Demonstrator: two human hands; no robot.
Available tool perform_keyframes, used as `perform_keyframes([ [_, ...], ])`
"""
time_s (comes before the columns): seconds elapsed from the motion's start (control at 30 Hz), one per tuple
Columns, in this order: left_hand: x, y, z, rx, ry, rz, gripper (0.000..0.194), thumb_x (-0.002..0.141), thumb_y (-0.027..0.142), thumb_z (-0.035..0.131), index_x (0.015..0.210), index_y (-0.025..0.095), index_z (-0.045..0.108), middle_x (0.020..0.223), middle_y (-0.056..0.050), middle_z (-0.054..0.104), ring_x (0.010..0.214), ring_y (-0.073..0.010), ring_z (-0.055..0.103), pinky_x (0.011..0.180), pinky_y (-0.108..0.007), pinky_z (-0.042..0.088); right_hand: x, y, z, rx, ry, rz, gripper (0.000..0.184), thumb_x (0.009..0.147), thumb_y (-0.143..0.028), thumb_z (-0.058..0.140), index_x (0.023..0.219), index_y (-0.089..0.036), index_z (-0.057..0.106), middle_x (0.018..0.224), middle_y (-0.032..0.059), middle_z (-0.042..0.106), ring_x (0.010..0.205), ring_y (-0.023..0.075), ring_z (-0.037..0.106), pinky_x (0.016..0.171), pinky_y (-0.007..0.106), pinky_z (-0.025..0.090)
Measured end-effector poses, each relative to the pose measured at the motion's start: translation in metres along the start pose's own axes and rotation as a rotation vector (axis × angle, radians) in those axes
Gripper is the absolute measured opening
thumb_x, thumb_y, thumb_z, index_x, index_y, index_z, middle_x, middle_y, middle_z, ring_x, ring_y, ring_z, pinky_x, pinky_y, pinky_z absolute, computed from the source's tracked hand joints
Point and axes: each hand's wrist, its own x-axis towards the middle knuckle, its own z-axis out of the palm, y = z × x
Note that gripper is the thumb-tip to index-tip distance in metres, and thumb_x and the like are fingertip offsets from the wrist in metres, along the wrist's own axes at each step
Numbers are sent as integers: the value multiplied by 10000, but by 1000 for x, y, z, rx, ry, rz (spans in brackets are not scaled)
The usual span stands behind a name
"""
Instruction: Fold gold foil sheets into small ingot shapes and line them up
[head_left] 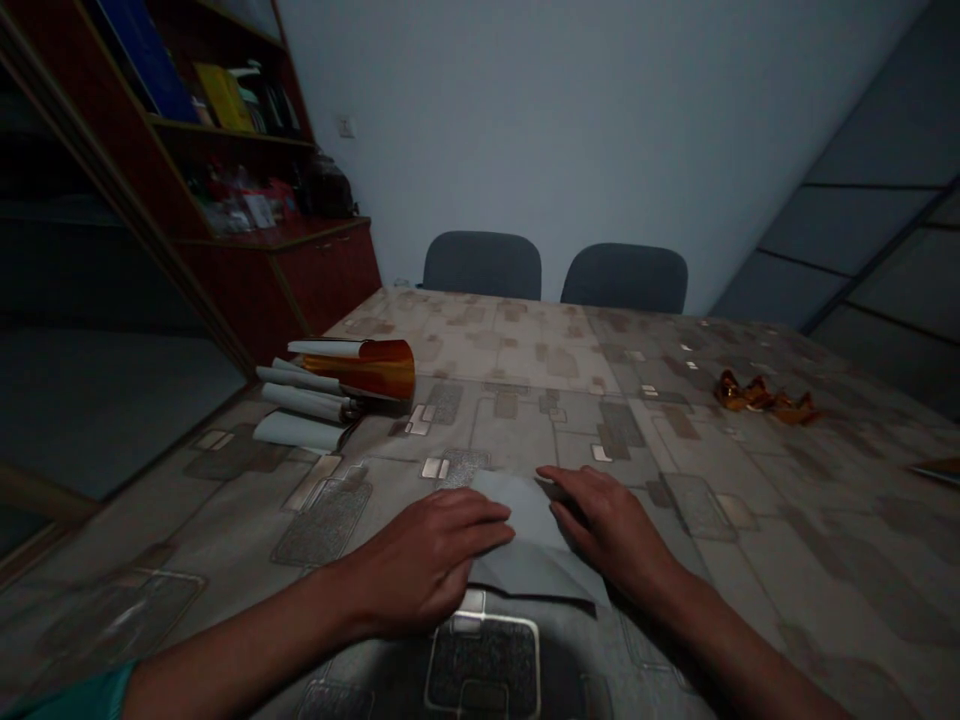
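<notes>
Left hand (431, 560) lies flat, fingers together and only slightly spread, fingertips (504, 520) pressing on the left part of a folded grey paper sheet (529, 550); right hand (607, 530) is also palm-down, fingers narrow and slightly curled, tips touching the sheet's upper right edge; neither hand pinches or grips; the sheet lies on the table between both hands, near the near edge; the table has a beige-grey patterned oilcloth (697, 510); left of the hands, well apart, sit white paper rolls (300, 405) beside an amber film roll (367, 368); crumpled amber film scraps (761, 397) lie far right; two dark grey chairs (481, 265) (624, 278) stand beyond the table; a dark red shelf unit (240, 130) holding books and clutter stands against the pale wall (570, 120); a teal sleeve (67, 695) shows at the bottom left corner.
</notes>
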Motion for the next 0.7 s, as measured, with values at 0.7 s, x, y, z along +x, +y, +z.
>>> perform_keyframes([
  [0.7, 4, -5, 31, -17, 265, -325, 613, 908, 80, 505, 1466, 253, 316, 1395, -124, 537, 1258, -241, 554, 1016, -408, 507, -6, 7, 3, 234, -11, 236, 451, 853, -243, 646, 1300, -218, 594, 1035, 100, 750, 898, 280, 689, 799, 447, 531],
])
